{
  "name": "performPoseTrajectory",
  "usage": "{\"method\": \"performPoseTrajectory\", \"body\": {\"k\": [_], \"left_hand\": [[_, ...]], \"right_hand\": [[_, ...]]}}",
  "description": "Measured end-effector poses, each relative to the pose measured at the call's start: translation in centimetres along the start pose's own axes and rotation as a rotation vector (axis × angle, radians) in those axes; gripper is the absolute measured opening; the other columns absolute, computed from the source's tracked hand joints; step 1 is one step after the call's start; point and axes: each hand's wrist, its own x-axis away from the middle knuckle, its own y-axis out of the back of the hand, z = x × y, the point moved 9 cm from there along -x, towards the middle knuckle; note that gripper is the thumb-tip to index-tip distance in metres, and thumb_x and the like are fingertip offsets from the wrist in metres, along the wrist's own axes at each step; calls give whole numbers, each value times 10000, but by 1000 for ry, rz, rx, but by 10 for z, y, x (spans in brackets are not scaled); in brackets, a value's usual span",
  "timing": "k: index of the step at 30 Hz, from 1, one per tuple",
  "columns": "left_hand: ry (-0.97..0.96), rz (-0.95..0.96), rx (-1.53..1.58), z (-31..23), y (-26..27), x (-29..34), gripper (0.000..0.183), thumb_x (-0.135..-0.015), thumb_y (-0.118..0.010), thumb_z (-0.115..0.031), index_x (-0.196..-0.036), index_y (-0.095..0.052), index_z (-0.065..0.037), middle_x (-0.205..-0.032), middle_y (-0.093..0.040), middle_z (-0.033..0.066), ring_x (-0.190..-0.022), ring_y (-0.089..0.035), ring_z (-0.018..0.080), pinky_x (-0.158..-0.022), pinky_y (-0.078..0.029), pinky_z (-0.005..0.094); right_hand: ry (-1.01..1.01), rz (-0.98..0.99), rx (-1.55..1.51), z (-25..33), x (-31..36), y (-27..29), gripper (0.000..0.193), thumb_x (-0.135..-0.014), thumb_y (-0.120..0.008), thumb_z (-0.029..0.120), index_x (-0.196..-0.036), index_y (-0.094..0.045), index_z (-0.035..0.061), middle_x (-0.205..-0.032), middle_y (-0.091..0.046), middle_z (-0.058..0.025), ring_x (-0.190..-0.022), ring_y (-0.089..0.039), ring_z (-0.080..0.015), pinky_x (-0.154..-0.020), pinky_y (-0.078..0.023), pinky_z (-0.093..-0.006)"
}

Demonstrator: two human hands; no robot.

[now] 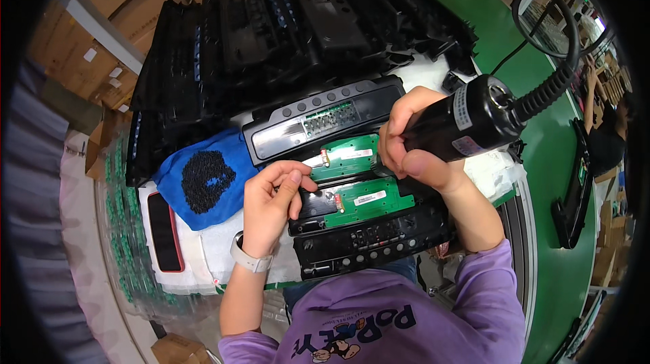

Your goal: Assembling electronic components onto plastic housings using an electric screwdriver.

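Observation:
My right hand [418, 140] is wrapped round a black electric screwdriver [467, 120], whose corded end points up and to the right. Its tip is hidden behind my fingers, above a green circuit board [352, 161] seated in a long black housing. Nearer to me lies a second black housing with another green circuit board [379, 203]. At the left end of these housings my left hand [274, 195] is closed, thumb against curled fingers; anything small between them cannot be made out. Beside it, a blue cloth [238, 213] bears a heap of tiny black screws [203, 184].
Another black housing with round buttons [325, 117] lies just beyond, and one more [372, 245] is nearest my body. Many black panels [284, 25] stand stacked at the back. A red-edged phone [164, 232] lies at left. The screwdriver's thick cable [552, 90] loops at right.

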Motion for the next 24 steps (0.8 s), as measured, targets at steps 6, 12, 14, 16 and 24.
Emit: {"method": "performPoseTrajectory", "body": {"k": [6,12,14,16,24], "left_hand": [[-139,-116,-105,-2,15,-4,158,-917,-477,-86,-949,-576,34,-737,-600,59,-476,-414,31,-434,-321,159],[-95,-81,-58,6,13,-8,153,-915,-483,-90,-944,-576,28,-729,-593,52,-483,-420,32,-444,-325,160],[-88,-77,-68,7,12,-8,159,-919,-475,-95,-942,-573,27,-719,-586,47,-481,-417,33,-443,-322,160],[-82,-74,-78,8,11,-8,166,-923,-467,-101,-939,-571,27,-709,-580,43,-480,-414,33,-441,-319,160],[-52,-28,187,-3,4,-1,149,-910,-478,-110,-949,-551,15,-693,-552,44,-480,-373,31,-457,-291,146]], "right_hand": [[39,111,230,-4,-1,-15,240,-594,-700,19,-776,-544,30,-626,-543,9,-507,-503,-65,-467,-401,-210],[-9,250,427,-4,-2,-23,233,-695,-661,21,-809,-459,8,-603,-521,-58,-512,-494,-104,-470,-394,-221],[25,235,458,-3,-1,-24,221,-698,-651,10,-814,-462,7,-609,-533,-62,-514,-499,-103,-477,-403,-219],[150,249,566,5,3,-31,211,-704,-635,4,-823,-461,10,-608,-530,-58,-506,-490,-104,-481,-408,-223],[290,160,-257,33,-3,-15,443,-765,-700,299,-992,-443,19,-610,-483,-17,-468,-473,-101,-466,-394,-254]]}}
